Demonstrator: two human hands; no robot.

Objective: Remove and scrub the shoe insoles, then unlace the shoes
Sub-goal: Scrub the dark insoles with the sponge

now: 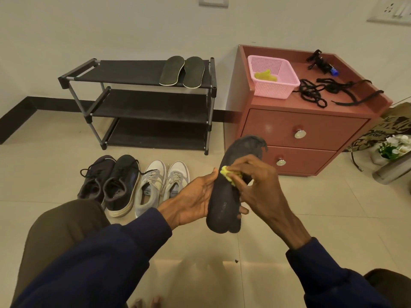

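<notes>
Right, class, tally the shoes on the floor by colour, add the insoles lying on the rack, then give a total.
Dark shoes: 2
White shoes: 2
Insoles on the rack: 2
Total: 6

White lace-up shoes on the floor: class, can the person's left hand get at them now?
Probably not yet: the left hand grips the dark grey insole being scrubbed. Nothing stands between it and the white lace-up shoes, so once freed, likely yes.
</notes>
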